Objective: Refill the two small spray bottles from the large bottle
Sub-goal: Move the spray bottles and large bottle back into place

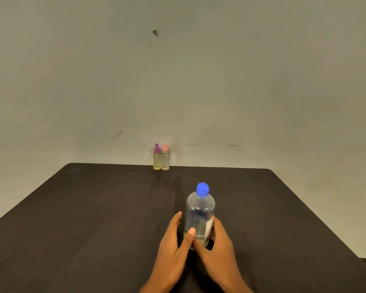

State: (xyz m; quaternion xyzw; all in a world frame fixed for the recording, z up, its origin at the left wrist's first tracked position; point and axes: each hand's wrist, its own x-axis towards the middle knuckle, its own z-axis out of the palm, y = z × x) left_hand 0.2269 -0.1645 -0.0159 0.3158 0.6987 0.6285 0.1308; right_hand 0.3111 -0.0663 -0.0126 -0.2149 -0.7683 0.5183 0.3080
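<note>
Clear plastic sits under the fingers (215,229) of the right hand (219,252), which curl round the right side of the large bottle (200,214) near its base, grasping it. The left hand (172,248) is at the bottle's left. Its thumb (191,231) presses on the lower front of the bottle, while its fingers (176,220) lie straight and released just left of the bottle, with a dark gap between them and the plastic.

The large bottle stands upright on a dark surface (82,218), closed with a blue cap (202,189), a white label on its right side.

Well beyond the large bottle, and a little to its left, two small spray bottles stand upright at the far edge of the surface, side by side and close to touching. One is a yellow spray bottle (157,162) with a purple top. The other, on the side nearer the large bottle, is a pink spray bottle (165,162) with a pink top. Farther still from the large bottle rises a plain pale wall (262,81).
</note>
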